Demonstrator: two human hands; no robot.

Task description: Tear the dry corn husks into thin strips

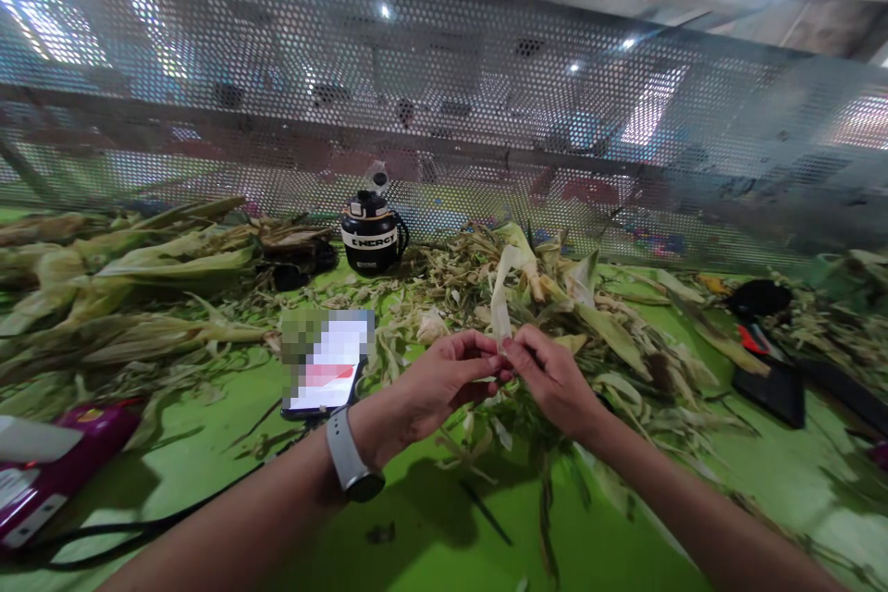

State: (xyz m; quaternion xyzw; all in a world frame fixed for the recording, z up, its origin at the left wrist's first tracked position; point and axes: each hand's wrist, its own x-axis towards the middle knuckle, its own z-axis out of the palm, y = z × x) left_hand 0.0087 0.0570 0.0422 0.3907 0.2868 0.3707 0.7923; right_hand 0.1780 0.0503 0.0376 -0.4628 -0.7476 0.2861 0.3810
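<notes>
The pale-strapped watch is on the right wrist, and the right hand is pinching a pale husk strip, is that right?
The wrist is wrong: the head view shows the pale-strapped watch on the left wrist, not the right. The rest stands: the right hand is pinching a pale husk strip.

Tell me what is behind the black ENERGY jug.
A perforated panel stands behind the jug, with blurred shapes showing through its holes. The patch of green table directly behind the jug is covered and cannot be seen.

Lt-grey watch strap (339, 446) w/ punched holes, dk rounded case (364, 487), L wrist (366, 437); forearms (270, 504) bare.
</notes>
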